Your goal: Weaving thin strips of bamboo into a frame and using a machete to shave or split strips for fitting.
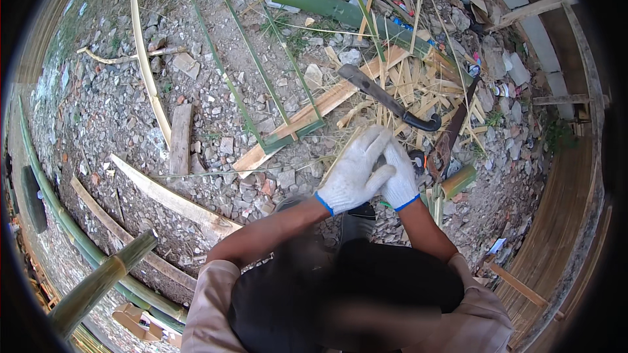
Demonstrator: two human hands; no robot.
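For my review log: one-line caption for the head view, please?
Two white-gloved hands, left hand and right hand, meet above gravel strewn with split bamboo strips, near a curved-handled blade.

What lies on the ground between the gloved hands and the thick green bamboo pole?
In the head view, a dark curved-handled blade resting on split bamboo strips.

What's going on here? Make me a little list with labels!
Place: stony ground strewn with bamboo offcuts
Left hand: in a white glove, pressed against the right hand
Right hand: also white-gloved, fingers overlapped by the left
Held: cannot tell, the gloves hide it
Nearest tool: curved-handled knife lying on split bamboo strips
Farther off: thick green bamboo pole, flat wooden plank
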